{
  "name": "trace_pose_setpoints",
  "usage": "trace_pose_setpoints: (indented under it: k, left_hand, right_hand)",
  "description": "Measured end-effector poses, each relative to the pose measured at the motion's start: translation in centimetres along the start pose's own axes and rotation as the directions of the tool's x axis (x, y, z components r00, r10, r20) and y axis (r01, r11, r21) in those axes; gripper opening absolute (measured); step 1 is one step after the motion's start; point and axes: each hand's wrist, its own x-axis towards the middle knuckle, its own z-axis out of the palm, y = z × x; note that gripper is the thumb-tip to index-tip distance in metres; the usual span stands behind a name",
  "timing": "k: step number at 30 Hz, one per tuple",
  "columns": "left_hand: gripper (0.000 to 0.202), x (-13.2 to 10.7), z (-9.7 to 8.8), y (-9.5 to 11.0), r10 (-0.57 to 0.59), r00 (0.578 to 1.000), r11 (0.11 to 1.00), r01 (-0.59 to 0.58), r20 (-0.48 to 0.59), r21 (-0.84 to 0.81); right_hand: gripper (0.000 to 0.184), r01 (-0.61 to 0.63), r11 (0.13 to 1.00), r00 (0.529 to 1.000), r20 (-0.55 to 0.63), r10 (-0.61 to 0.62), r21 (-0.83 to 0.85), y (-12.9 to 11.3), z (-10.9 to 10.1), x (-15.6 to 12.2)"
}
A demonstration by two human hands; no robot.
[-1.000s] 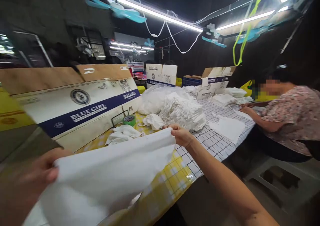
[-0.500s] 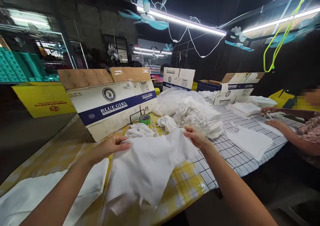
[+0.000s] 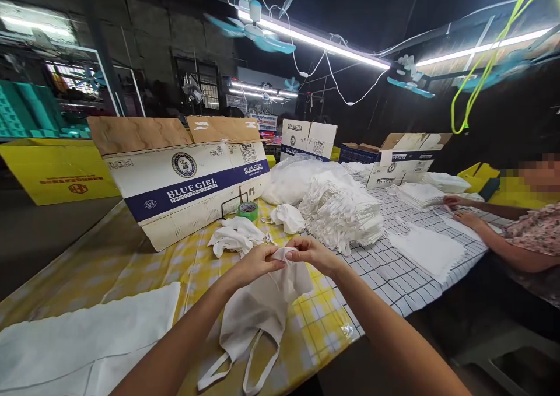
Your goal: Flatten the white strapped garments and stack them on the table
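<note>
A white camisole (image 3: 256,308) hangs from both my hands above the yellow checked tablecloth, its two thin straps dangling at the lower end. My left hand (image 3: 258,263) pinches the gathered upper edge between thumb and fingers. Right beside it, my right hand (image 3: 314,256) grips the same edge, so the two hands nearly touch. Just beyond them lies a crumpled white garment (image 3: 238,234). Flat white cloth (image 3: 87,332) lies at the lower left, partly behind my left forearm.
A large carton (image 3: 196,189) stands at the back left, near a roll of green tape (image 3: 248,210). A big pile of white garments (image 3: 341,209) sits at the table's middle. On the right, a co-worker's hands (image 3: 464,212) handle white cloth near a flat stack (image 3: 426,247).
My hands have come together from wide apart. The camisole, spread between them before, now hangs gathered, and its straps show below. The view has turned slightly right.
</note>
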Motion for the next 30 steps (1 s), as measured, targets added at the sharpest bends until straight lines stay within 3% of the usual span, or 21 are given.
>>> trace_pose_setpoints:
  k: [5, 11, 14, 16, 19, 21, 23, 25, 28, 30]
  left_hand:
    - [0.036, -0.8, -2.4, 0.0, -0.069, 0.997, 0.992, 0.072, 0.032, -0.104]
    - [0.029, -2.8, -4.3, 2.1, -0.095, 0.995, 0.876, 0.086, 0.005, -0.474]
    - [0.028, -3.0, -4.2, 3.0, -0.1, 0.995, 0.818, 0.086, 0.005, -0.568]
    - [0.03, -2.8, -4.1, 2.9, -0.114, 0.993, 0.829, 0.081, -0.025, -0.553]
    - [0.031, -2.3, -3.8, 1.0, -0.193, 0.964, 0.946, 0.133, -0.182, -0.297]
    - [0.03, -2.1, -2.9, -1.1, -0.225, 0.902, 0.973, 0.229, -0.367, -0.033]
    - [0.032, -2.4, -1.2, -3.1, -0.206, 0.848, 0.94, 0.31, -0.489, 0.14]
    - [0.031, -3.2, 1.4, -4.6, -0.171, 0.865, 0.909, 0.323, -0.472, 0.262]
    - [0.033, -4.7, 5.5, -5.5, -0.121, 0.941, 0.855, 0.261, -0.317, 0.448]
    - [0.037, -5.4, 7.3, -5.7, -0.135, 0.965, 0.823, 0.236, -0.225, 0.516]
  right_hand:
    - [0.032, -0.042, 0.997, 0.992, -0.12, 0.049, 0.063, -0.7, -1.9, -1.3]
    - [0.032, -0.16, 0.987, 0.984, 0.085, 0.16, -0.001, -0.5, -2.6, -2.3]
    - [0.031, -0.116, 0.991, 0.991, 0.061, 0.12, -0.062, -0.3, -2.3, -2.2]
    - [0.032, -0.075, 0.994, 0.997, 0.024, 0.077, -0.085, 0.2, -2.3, -2.1]
    - [0.035, -0.043, 0.972, 0.994, -0.104, 0.02, -0.23, 1.5, -2.5, -1.8]
    - [0.035, -0.112, 0.885, 0.959, -0.283, -0.023, -0.451, 2.9, -2.6, -1.6]
    - [0.033, -0.218, 0.763, 0.904, -0.42, -0.077, -0.609, 4.4, -2.5, -1.5]
    - [0.028, -0.256, 0.705, 0.889, -0.448, -0.097, -0.661, 5.9, -2.0, -1.9]
    - [0.02, -0.23, 0.687, 0.932, -0.358, -0.048, -0.689, 7.9, -0.6, -3.3]
    - [0.028, -0.205, 0.651, 0.966, -0.257, 0.016, -0.731, 8.9, 0.3, -4.5]
